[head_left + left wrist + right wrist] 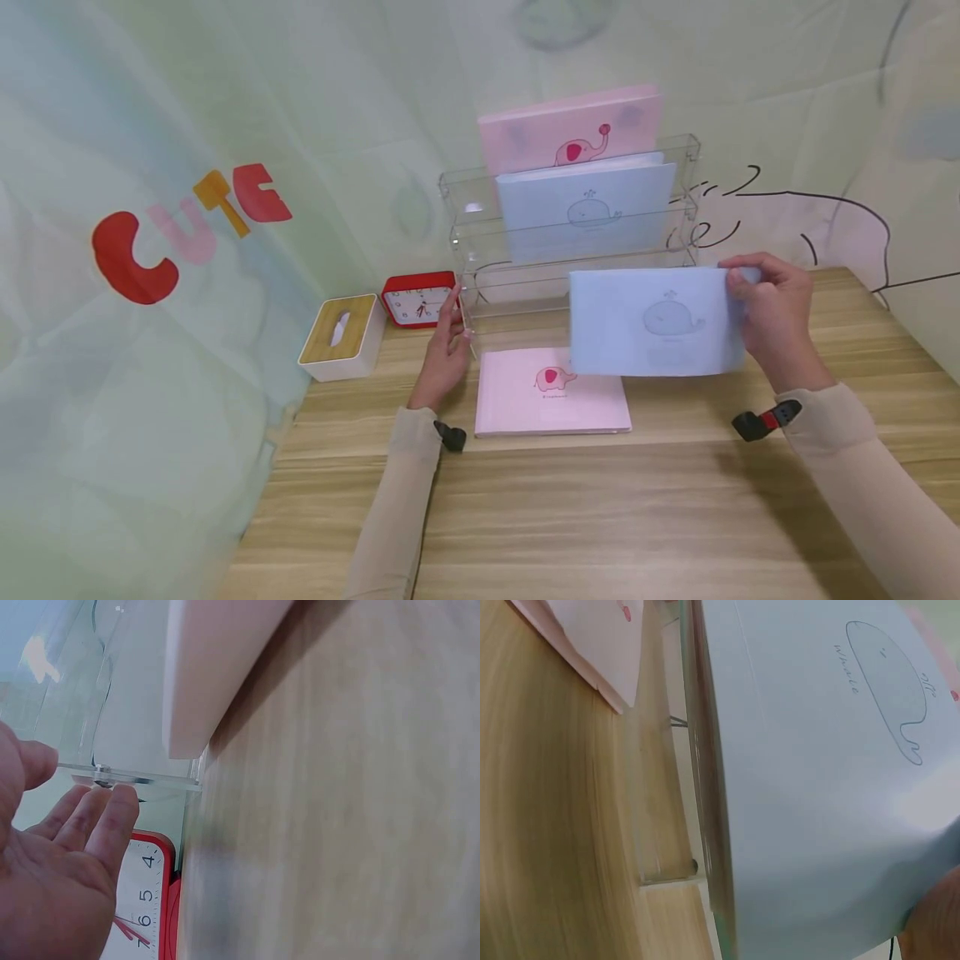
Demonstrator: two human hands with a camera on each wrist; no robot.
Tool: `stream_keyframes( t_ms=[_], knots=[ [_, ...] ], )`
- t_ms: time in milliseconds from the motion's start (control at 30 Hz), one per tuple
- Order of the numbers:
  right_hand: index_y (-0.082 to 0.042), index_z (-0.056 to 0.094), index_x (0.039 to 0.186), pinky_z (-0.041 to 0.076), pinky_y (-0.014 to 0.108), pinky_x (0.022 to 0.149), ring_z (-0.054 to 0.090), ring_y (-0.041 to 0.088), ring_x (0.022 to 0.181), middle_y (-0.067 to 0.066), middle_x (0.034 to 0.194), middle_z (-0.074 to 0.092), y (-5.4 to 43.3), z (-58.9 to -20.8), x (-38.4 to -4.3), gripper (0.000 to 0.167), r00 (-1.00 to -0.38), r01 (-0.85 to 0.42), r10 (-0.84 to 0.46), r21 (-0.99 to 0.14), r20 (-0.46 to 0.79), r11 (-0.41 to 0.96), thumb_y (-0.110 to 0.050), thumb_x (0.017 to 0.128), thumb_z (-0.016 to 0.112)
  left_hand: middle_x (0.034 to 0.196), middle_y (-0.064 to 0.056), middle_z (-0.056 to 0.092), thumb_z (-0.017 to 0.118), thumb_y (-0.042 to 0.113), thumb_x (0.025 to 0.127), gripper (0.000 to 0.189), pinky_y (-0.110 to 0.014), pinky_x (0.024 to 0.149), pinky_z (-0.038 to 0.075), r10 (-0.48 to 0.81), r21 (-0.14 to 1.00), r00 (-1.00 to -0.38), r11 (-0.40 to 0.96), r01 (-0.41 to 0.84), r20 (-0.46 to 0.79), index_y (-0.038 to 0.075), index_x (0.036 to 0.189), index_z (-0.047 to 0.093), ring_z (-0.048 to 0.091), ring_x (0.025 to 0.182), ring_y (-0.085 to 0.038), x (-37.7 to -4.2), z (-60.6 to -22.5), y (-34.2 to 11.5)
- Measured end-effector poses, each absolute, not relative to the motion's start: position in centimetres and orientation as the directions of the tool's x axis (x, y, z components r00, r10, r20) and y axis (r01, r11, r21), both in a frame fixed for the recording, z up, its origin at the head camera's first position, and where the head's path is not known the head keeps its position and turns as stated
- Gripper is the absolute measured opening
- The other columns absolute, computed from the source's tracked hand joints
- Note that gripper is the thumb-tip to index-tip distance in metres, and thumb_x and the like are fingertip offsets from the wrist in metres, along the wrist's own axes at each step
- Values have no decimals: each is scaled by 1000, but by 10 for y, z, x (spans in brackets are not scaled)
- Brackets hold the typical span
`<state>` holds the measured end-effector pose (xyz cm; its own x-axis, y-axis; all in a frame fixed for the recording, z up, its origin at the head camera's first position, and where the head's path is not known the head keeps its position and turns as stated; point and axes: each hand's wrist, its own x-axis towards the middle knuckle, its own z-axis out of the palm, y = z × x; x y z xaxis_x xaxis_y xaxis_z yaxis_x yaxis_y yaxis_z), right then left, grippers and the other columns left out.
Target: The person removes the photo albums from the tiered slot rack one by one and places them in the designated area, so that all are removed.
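A blue notebook with a whale drawing is held up in front of the clear rack by my right hand. The thumb lies on its front near the upper right corner. In the right wrist view, the whale notebook fills much of the picture, with only part of the hand visible. My left hand is at the left side of the clear tiered rack. Its extended fingers touch the side panel in the left wrist view. A pink elephant notebook lies flat before the rack.
Another blue whale notebook stands in the rack's middle tier, with a pink elephant notebook behind it. Beside my left hand are a red clock and a white tissue box with a wooden lid. All stand on a wood-grain table.
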<state>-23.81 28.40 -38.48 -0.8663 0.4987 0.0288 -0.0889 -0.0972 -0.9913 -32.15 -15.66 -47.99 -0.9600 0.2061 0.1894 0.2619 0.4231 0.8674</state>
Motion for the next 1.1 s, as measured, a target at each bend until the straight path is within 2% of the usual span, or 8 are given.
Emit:
stream_keyframes(
  t_ms=[100, 200, 333, 600, 700, 833, 967, 1100],
  knots=[
    [-14, 84, 110, 35, 49, 130, 45, 16, 134, -14, 124, 57, 287, -388, -237, 24, -873, -47, 487, -994, -7, -98, -4, 106, 62, 165, -13, 42, 50, 14, 112, 84, -62, 124, 44, 203, 869, -961, 423, 258, 187, 70, 160, 12, 55, 144, -35, -322, -480, -157],
    [-15, 84, 109, 33, 51, 132, 44, 16, 135, -14, 124, 57, 290, -391, -237, 25, -877, -28, 479, -994, -24, -102, -5, 106, 62, 164, -13, 42, 50, 14, 112, 84, -62, 124, 44, 202, 867, -961, 425, 261, 190, 70, 160, 12, 55, 143, -35, -323, -480, -156],
    [-18, 85, 105, 37, 47, 127, 47, 13, 129, -14, 122, 57, 294, -394, -237, 27, -879, -11, 475, -995, -37, -98, -5, 105, 62, 164, -13, 43, 50, 13, 112, 84, -62, 124, 45, 200, 865, -960, 426, 264, 194, 71, 159, 12, 55, 142, -35, -324, -481, -156],
    [-18, 84, 112, 40, 35, 113, 46, 8, 117, -15, 117, 57, 308, -402, -236, 25, -867, 93, 479, -989, -139, -119, -8, 106, 62, 164, -16, 42, 50, 11, 111, 85, -63, 122, 46, 209, 865, -959, 424, 267, 194, 69, 161, 12, 56, 140, -36, -323, -481, -157],
    [-24, 85, 111, 40, 38, 118, 47, 7, 115, -17, 116, 57, 314, -404, -236, 26, -854, 141, 489, -984, -179, -114, -12, 107, 62, 165, -17, 41, 50, 11, 111, 85, -63, 122, 46, 220, 863, -954, 419, 282, 205, 67, 162, 12, 56, 140, -37, -324, -482, -157],
    [-30, 81, 117, 39, 45, 131, 50, 12, 124, -21, 115, 55, 320, -407, -237, 24, -843, 229, 491, -973, -219, -40, -21, 109, 60, 164, -14, 42, 50, 11, 111, 85, -63, 122, 46, 218, 862, -953, 420, 285, 209, 67, 162, 12, 57, 139, -36, -325, -482, -157],
    [-28, 76, 126, 40, 49, 131, 52, 16, 128, -22, 112, 53, 325, -413, -236, 25, -839, 295, 479, -955, -257, 5, -25, 111, 56, 164, -13, 42, 51, 12, 111, 85, -62, 123, 46, 216, 864, -956, 423, 274, 198, 70, 160, 12, 56, 139, -35, -324, -482, -157],
    [-32, 76, 122, 41, 47, 129, 53, 11, 121, -22, 111, 53, 332, -418, -236, 24, -837, 330, 466, -944, -288, 11, -26, 111, 55, 163, -13, 42, 51, 12, 111, 85, -61, 124, 45, 215, 865, -958, 426, 265, 188, 70, 160, 12, 56, 140, -35, -324, -482, -157]
  ],
)
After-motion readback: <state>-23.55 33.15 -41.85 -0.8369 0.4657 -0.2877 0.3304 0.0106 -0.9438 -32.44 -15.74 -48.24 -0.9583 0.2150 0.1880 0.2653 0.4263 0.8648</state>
